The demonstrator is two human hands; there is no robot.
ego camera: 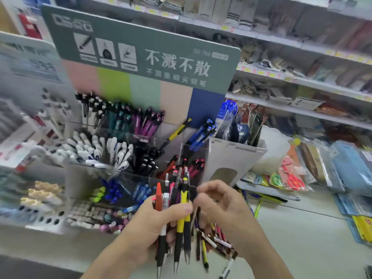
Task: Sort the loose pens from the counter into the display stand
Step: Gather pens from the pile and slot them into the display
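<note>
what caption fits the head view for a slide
Left hand grips a bundle of pens before the display stand.

Both forearms reach up from the lower edge, bare, converging toward the middle. The left hand (157, 220) has its fingers curled round a bundle of pens (177, 214), thumb pressed across the front. The right hand (219, 202) hovers just beside it, fingers bent inward, fingertips pinched together near the bundle's top

left hand (159, 220) grips pen bundle (177, 208) | right hand (219, 200) curled beside
</note>
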